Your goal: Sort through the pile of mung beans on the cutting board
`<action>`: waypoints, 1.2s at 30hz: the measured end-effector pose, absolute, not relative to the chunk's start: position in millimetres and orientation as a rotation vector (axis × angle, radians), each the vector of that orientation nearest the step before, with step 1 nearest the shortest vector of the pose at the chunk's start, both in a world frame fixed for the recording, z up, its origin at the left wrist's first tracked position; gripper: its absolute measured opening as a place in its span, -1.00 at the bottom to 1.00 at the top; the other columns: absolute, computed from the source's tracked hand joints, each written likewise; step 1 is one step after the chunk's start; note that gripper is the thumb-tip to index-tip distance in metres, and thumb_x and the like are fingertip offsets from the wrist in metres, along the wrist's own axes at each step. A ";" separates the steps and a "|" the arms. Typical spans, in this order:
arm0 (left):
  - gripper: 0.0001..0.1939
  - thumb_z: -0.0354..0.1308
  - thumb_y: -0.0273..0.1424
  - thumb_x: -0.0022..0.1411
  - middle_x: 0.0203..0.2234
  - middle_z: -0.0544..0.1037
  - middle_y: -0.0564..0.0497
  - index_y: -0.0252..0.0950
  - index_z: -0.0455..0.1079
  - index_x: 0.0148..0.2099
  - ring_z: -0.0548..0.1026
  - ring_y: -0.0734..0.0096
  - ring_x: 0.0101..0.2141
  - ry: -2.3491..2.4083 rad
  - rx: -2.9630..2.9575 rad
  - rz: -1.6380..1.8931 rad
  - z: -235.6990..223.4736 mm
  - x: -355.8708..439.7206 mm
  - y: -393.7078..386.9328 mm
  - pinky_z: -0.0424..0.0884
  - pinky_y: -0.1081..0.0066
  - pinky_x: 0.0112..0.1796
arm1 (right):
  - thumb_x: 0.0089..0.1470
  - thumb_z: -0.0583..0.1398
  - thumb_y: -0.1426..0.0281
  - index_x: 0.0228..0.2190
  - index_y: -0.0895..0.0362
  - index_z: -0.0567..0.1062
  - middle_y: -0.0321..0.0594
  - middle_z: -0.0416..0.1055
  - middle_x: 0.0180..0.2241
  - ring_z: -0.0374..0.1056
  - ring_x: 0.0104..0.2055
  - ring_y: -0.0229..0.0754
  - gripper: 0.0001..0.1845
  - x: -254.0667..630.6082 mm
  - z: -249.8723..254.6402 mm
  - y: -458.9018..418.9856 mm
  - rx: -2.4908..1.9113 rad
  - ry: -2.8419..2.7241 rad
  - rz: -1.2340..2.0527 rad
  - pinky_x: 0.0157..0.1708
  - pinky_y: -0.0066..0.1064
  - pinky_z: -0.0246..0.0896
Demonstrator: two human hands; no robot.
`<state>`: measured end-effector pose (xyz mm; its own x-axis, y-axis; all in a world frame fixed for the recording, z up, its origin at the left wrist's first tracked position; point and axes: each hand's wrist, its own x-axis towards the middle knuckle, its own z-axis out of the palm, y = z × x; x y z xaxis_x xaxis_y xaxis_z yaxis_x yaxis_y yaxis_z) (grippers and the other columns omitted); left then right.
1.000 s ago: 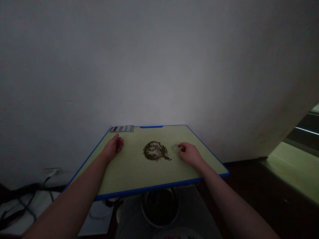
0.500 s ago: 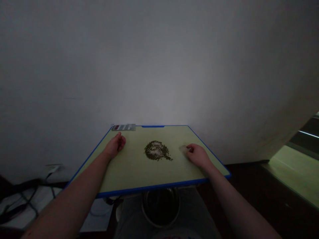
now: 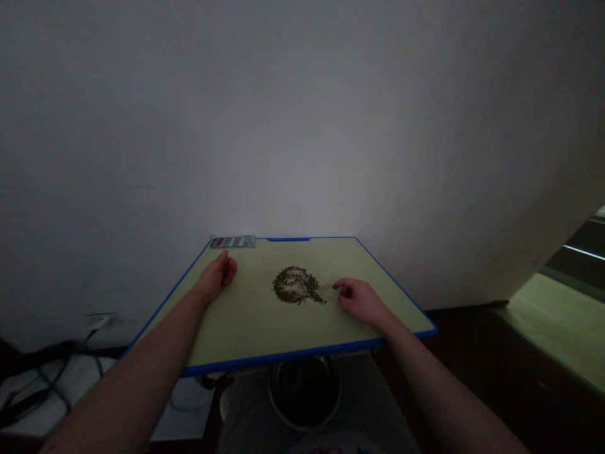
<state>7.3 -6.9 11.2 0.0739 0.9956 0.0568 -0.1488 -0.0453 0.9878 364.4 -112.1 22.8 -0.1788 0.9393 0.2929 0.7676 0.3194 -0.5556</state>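
On the pale yellow board, my left hand (image 3: 218,276) rests on its side at the left, fingers curled closed, and nothing shows in them. My right hand (image 3: 359,298) is to the right of a pile of small greenish-brown grains (image 3: 283,292) with a whitish patch in it. Pinched between its thumb and fingers is a thin clear piece with a rounded edge (image 3: 327,291); its exact kind is too faint to make out. The near end of that piece reaches the short tail of grains on the pile's right side.
The board (image 3: 246,334) has a blue rim and stands against a grey wall (image 3: 302,126). A phone-like flat object (image 3: 229,242) lies at its far left corner. Below the front edge, a round metal bowl (image 3: 305,394) sits at my lap. Cables (image 3: 57,378) lie at lower left.
My right hand has moved left with the clear piece, from the open board to the pile's right edge. The left hand stays in place.
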 end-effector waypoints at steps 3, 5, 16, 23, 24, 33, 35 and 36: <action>-0.54 -0.12 -0.03 0.05 -0.82 0.20 0.12 -0.32 0.21 -0.61 0.08 0.64 -0.80 1.014 1.173 1.257 13.9 8.6 -8.9 -0.09 0.53 -0.76 | -0.21 0.06 0.53 -0.29 0.14 0.45 -0.32 0.34 -0.56 0.21 -0.53 -0.33 -0.65 366.2 22.1 -116.0 -1.488 -2.007 0.400 -0.51 -0.52 0.04; -0.54 -0.13 -0.03 0.05 -0.82 0.19 0.12 -0.32 0.21 -0.61 0.09 0.64 -0.79 1.011 1.170 1.253 14.2 8.7 -9.4 -0.08 0.53 -0.76 | -0.21 0.06 0.53 -0.29 0.14 0.44 -0.32 0.33 -0.56 0.21 -0.53 -0.33 -0.65 367.9 21.1 -117.3 -1.471 -2.007 0.428 -0.53 -0.53 0.03; -0.53 -0.14 -0.03 0.05 -0.82 0.17 0.12 -0.31 0.20 -0.62 0.08 0.64 -0.80 1.015 1.189 1.247 9.5 6.7 -6.1 -0.10 0.53 -0.76 | -0.21 0.07 0.52 -0.30 0.16 0.46 -0.33 0.30 -0.59 0.19 -0.55 -0.34 -0.66 370.8 18.7 -112.5 -1.405 -2.027 0.480 -0.55 -0.53 0.02; -0.54 -0.13 -0.04 0.05 -0.81 0.18 0.12 -0.32 0.21 -0.62 0.09 0.65 -0.79 1.013 1.162 1.262 13.0 9.2 -9.3 -0.08 0.55 -0.76 | -0.21 0.06 0.53 -0.28 0.14 0.45 -0.33 0.32 -0.59 0.20 -0.55 -0.33 -0.63 364.3 19.8 -111.8 -1.432 -2.042 0.448 -0.54 -0.52 0.01; -0.54 -0.12 -0.04 0.05 -0.80 0.19 0.12 -0.32 0.21 -0.61 0.10 0.65 -0.79 1.015 1.161 1.267 13.2 9.3 -9.4 -0.08 0.55 -0.77 | -0.21 0.06 0.53 -0.28 0.14 0.45 -0.33 0.33 -0.58 0.20 -0.55 -0.33 -0.64 364.8 19.8 -111.6 -1.440 -2.036 0.431 -0.53 -0.52 0.01; -0.54 -0.13 -0.05 0.06 -0.81 0.19 0.11 -0.33 0.21 -0.62 0.09 0.66 -0.80 1.009 1.170 1.267 9.6 7.0 -6.8 -0.08 0.55 -0.77 | -0.21 0.05 0.51 -0.30 0.15 0.45 -0.32 0.34 -0.58 0.20 -0.56 -0.33 -0.65 381.2 19.4 -109.8 -1.550 -1.945 0.366 -0.53 -0.51 0.02; -0.53 -0.13 -0.05 0.06 -0.82 0.19 0.12 -0.32 0.21 -0.62 0.08 0.66 -0.80 1.012 1.181 1.264 8.3 6.2 -5.9 -0.09 0.55 -0.77 | -0.20 0.05 0.50 -0.30 0.15 0.45 -0.33 0.34 -0.58 0.20 -0.56 -0.33 -0.66 382.5 20.0 -108.9 -1.556 -1.934 0.346 -0.52 -0.51 0.03; -0.53 -0.13 -0.04 0.06 -0.82 0.18 0.12 -0.32 0.21 -0.62 0.08 0.65 -0.81 1.015 1.186 1.258 7.9 5.8 -5.7 -0.09 0.54 -0.77 | -0.20 0.05 0.50 -0.30 0.15 0.45 -0.33 0.33 -0.58 0.20 -0.55 -0.33 -0.66 382.6 20.3 -108.0 -1.558 -1.929 0.337 -0.52 -0.51 0.03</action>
<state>5.8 -5.7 7.9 0.0766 0.9948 0.0677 -0.1442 -0.0561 0.9880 382.6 -108.0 20.3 -0.1036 0.9454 0.3092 0.7846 0.2687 -0.5587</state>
